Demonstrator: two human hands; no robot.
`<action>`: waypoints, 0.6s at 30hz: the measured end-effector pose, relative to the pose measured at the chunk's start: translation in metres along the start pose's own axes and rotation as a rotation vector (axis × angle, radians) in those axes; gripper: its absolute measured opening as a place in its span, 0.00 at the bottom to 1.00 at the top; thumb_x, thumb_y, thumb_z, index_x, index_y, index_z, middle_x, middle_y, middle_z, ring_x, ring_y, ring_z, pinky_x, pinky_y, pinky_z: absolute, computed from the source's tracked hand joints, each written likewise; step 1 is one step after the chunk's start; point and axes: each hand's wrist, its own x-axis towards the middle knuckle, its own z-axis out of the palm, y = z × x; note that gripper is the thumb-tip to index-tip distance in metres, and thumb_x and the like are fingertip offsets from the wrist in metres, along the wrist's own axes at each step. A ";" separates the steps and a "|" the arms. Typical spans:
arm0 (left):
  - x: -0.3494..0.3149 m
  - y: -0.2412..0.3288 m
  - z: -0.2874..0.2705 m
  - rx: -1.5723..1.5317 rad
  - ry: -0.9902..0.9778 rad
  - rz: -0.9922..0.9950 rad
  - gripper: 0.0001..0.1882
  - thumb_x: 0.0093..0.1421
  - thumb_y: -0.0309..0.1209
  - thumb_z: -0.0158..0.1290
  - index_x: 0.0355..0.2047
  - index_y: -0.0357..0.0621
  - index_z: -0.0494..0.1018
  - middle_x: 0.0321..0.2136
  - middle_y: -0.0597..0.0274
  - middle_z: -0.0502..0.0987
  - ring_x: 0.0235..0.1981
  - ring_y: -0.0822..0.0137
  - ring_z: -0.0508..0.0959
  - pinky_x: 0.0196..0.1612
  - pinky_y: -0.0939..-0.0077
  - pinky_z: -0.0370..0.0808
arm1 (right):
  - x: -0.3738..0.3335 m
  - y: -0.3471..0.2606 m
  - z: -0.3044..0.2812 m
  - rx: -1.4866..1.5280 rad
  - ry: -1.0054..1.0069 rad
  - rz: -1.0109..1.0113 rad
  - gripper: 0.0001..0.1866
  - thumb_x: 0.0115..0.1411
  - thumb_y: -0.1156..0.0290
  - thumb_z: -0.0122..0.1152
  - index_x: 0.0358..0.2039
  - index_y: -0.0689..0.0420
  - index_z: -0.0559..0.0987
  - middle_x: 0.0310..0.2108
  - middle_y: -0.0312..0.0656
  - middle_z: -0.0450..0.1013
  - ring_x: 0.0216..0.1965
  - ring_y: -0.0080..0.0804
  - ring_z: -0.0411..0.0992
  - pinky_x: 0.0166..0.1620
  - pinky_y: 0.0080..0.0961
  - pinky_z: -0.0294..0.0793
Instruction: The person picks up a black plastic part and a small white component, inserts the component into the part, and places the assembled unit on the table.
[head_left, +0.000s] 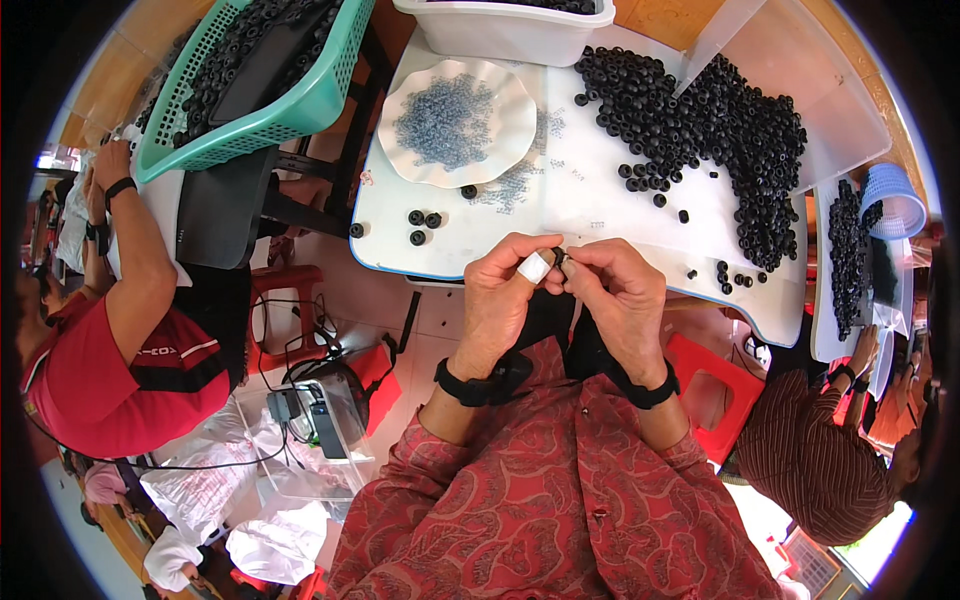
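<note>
In front of my chest, just past the table's near edge, my two hands meet fingertip to fingertip. My left hand (498, 295), with white tape round one finger, is closed in a pinch on a small black round part (559, 257). The thumb and forefinger of my right hand (622, 292) press together right beside that part; what lies between them is too small to make out. On the table ahead, a white scalloped plate (520, 125) bears many tiny clear bluish pieces (445, 120). To the right spreads a heap of black ring-shaped parts (690, 125).
A white tub (500, 38) stands at the table's back, and a green basket (250, 125) of black parts at far left. A clear plastic bin (835, 110) lies beyond the heap. People work left (130, 370) and right (825, 455). Red stools (712, 395) stand below.
</note>
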 end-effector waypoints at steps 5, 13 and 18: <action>0.001 0.003 0.001 0.105 -0.004 0.011 0.10 0.65 0.19 0.53 0.45 0.35 0.79 0.34 0.65 0.77 0.31 0.75 0.78 0.36 0.83 0.77 | -0.002 -0.001 -0.002 -0.014 -0.016 0.056 0.04 0.60 0.83 0.63 0.37 0.66 0.80 0.34 0.42 0.77 0.33 0.24 0.80 0.35 0.17 0.79; -0.002 0.009 0.009 0.246 -0.008 0.094 0.09 0.64 0.18 0.53 0.44 0.34 0.79 0.33 0.64 0.78 0.29 0.76 0.78 0.33 0.83 0.77 | -0.004 -0.007 -0.001 -0.003 -0.011 0.035 0.03 0.60 0.84 0.63 0.34 0.67 0.79 0.33 0.43 0.77 0.32 0.26 0.80 0.34 0.19 0.80; -0.004 0.007 0.003 0.160 0.001 0.033 0.09 0.64 0.19 0.54 0.44 0.34 0.78 0.32 0.62 0.80 0.28 0.76 0.78 0.31 0.83 0.77 | 0.000 -0.018 -0.005 -0.027 -0.050 0.031 0.02 0.60 0.84 0.62 0.34 0.67 0.79 0.31 0.42 0.77 0.31 0.25 0.80 0.33 0.18 0.79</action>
